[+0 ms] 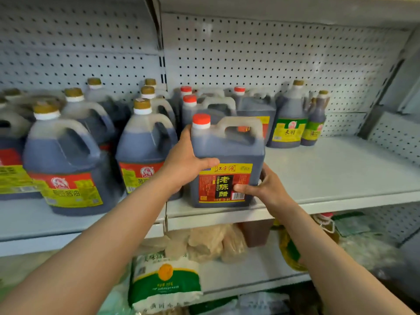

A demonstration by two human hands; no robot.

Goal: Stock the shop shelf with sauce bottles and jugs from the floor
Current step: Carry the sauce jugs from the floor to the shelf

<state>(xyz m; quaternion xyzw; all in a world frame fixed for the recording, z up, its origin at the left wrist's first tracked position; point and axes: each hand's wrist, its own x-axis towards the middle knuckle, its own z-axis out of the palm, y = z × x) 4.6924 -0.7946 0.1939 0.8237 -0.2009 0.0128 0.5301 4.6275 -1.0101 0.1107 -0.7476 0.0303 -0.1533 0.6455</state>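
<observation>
Placement is the step in hand — a red-capped vinegar jug (227, 164) sits at the front edge of the shelf (341, 169), just right of the yellow-capped jugs (145, 146). The left hand (184, 164) curls round its upper side and the right hand (261, 187) pinches its lower corner — both grips closed on it. Next, probably, squaring it in line and letting go.

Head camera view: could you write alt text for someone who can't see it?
Two bare hands, left hand and right hand, hold a red-capped jug of dark liquid at the front edge of a white shop shelf. Gold-capped jugs stand to its left, more red-capped jugs behind it, and two green-labelled bottles at back right.
</observation>
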